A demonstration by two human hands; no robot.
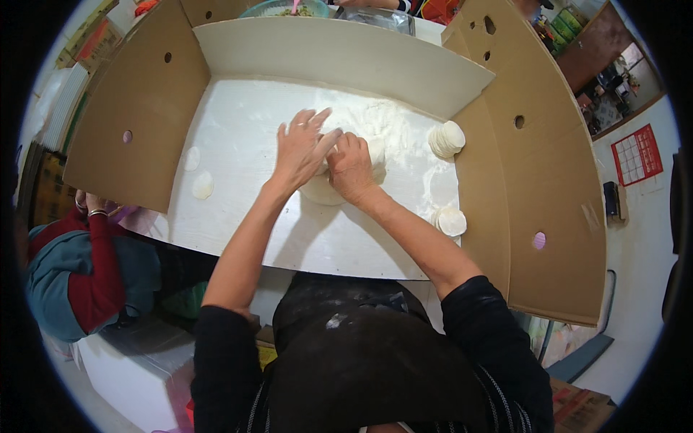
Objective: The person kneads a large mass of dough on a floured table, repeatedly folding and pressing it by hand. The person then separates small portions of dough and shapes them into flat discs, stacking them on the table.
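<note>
Soft pale dough (322,192) lies on the floured white board (243,227), under and between my two hands. My left hand (299,145) is over its left side with fingers spread, the thumb reaching across to the right hand. The curled fingers of my right hand (351,165) grip the top of the dough; the exact hold is hidden. More dough (378,157) shows just right of that hand. At the board's right edge are a tall stack of round dough wrappers (447,139) and a smaller stack (451,222). Two single wrappers (203,185) lie at the left.
Cardboard walls stand at the left (141,103), back (335,54) and right (552,189) of the board. Beyond the back wall are a bowl of filling (287,10) and part of a person. Another person (92,270) sits at the left. Loose flour (384,119) covers the board's back right.
</note>
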